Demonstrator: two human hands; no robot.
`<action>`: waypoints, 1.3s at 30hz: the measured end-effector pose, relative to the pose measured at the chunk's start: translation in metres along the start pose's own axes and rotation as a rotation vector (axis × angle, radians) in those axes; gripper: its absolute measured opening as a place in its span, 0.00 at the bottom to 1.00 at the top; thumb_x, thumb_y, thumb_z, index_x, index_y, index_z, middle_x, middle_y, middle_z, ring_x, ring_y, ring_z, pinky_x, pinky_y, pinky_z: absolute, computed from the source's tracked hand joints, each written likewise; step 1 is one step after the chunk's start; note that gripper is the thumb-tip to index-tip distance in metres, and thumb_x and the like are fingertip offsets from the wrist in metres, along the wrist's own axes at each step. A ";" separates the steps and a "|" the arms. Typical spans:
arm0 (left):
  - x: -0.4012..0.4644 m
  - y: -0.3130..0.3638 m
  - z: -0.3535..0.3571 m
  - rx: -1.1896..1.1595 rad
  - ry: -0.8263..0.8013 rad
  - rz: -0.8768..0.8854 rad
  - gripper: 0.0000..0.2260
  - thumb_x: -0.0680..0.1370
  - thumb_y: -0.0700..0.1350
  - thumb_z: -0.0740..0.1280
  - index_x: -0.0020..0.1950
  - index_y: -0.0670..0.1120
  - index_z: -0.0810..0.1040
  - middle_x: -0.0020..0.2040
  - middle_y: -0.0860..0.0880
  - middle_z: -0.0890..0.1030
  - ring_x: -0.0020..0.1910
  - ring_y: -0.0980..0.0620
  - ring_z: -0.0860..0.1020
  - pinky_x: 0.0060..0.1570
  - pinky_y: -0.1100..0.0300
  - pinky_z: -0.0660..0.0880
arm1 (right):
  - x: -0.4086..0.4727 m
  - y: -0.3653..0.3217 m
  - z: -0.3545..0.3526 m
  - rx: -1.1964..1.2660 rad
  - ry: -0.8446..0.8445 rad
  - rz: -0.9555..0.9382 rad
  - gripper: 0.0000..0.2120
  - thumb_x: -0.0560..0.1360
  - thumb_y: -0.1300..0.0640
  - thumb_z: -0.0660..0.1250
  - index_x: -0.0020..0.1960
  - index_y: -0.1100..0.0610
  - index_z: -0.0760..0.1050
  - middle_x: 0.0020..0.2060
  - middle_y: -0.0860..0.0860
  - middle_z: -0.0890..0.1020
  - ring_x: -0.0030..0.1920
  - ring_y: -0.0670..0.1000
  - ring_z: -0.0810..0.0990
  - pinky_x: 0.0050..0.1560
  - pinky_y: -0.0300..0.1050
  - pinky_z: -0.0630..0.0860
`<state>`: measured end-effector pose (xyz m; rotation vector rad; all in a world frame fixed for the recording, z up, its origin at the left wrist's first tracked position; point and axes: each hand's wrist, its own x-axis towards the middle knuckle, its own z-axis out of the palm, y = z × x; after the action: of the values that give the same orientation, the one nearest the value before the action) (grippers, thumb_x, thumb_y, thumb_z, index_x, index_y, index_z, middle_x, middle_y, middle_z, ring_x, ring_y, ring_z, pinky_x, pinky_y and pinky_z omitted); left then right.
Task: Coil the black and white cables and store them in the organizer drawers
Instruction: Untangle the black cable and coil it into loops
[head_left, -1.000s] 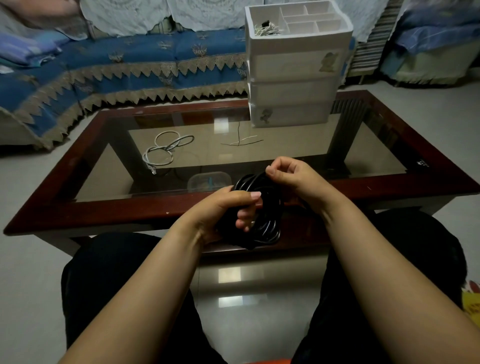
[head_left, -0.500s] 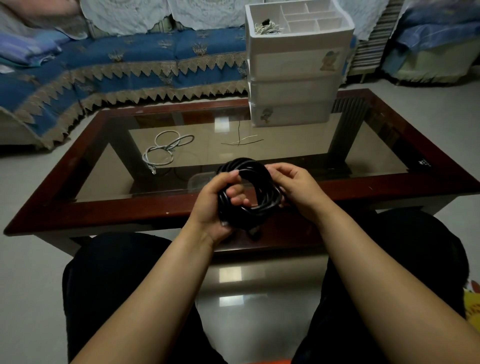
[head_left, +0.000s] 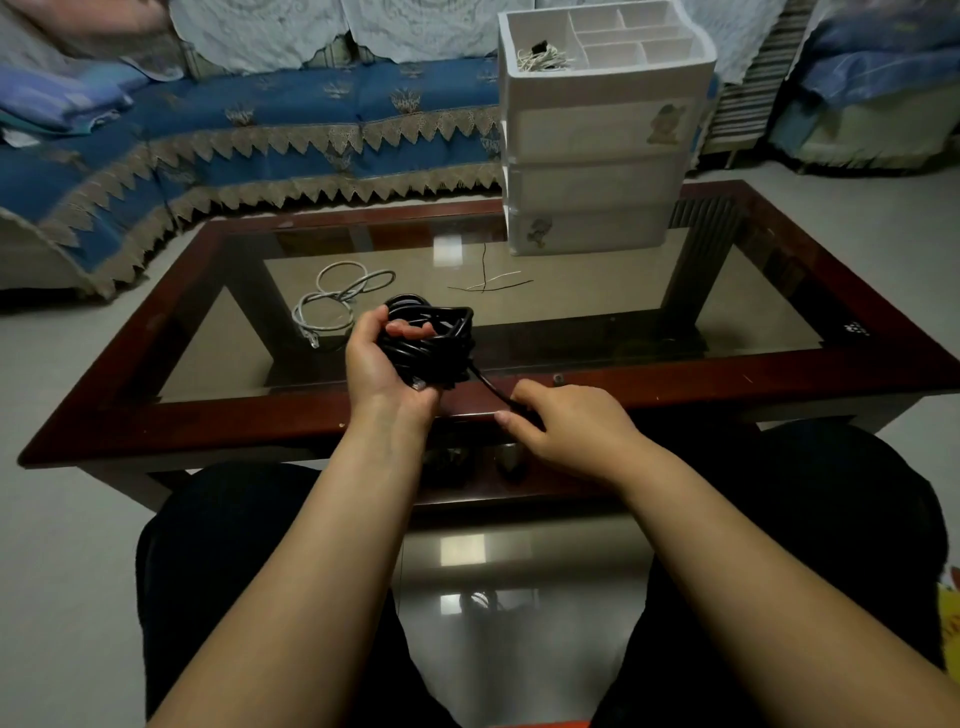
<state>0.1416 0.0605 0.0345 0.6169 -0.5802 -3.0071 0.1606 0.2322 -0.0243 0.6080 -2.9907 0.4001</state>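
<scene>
Head view, the only one: our left hand has its fingers wrapped round the bundled black cable, held over the near part of the glass table; our right hand pinches the loose tail of that cable just beside the table's wooden edge, fingers curled on it. The white cable lies loosely looped on the glass, uncoiled, well apart from the organizer, whose three drawers look closed. Risks as we judge them: the bundle could spring open if our left grip eases while the tail is wrapped; a hard tug on the tail could drag loops out; the thin ties on the glass could get knocked away. Readable writing: none; the cartoon stickers on the drawer fronts and a small mark on the table's right edge are too small to read.
</scene>
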 end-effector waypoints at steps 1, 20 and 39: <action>0.001 -0.001 0.000 0.032 0.022 0.027 0.19 0.78 0.44 0.64 0.26 0.46 0.72 0.23 0.54 0.71 0.21 0.57 0.73 0.32 0.63 0.76 | -0.001 -0.002 -0.003 -0.010 -0.012 -0.018 0.18 0.79 0.39 0.53 0.60 0.48 0.69 0.42 0.47 0.81 0.44 0.52 0.81 0.40 0.46 0.75; -0.018 -0.038 0.009 1.669 -0.090 -0.104 0.37 0.73 0.72 0.45 0.42 0.42 0.78 0.39 0.41 0.81 0.37 0.45 0.79 0.38 0.55 0.75 | -0.002 -0.039 -0.072 -0.074 -0.027 -0.290 0.16 0.71 0.35 0.64 0.50 0.47 0.74 0.46 0.43 0.77 0.50 0.45 0.72 0.60 0.47 0.64; -0.014 -0.009 -0.018 0.814 -0.636 -0.575 0.30 0.53 0.69 0.74 0.41 0.46 0.81 0.20 0.51 0.70 0.18 0.57 0.70 0.25 0.62 0.74 | 0.016 -0.027 -0.075 0.120 0.073 -0.195 0.26 0.70 0.32 0.62 0.60 0.47 0.70 0.64 0.46 0.64 0.59 0.44 0.66 0.51 0.42 0.69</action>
<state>0.1624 0.0639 0.0211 -0.3013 -2.0140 -3.3634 0.1569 0.2218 0.0561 0.8668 -2.8200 0.5765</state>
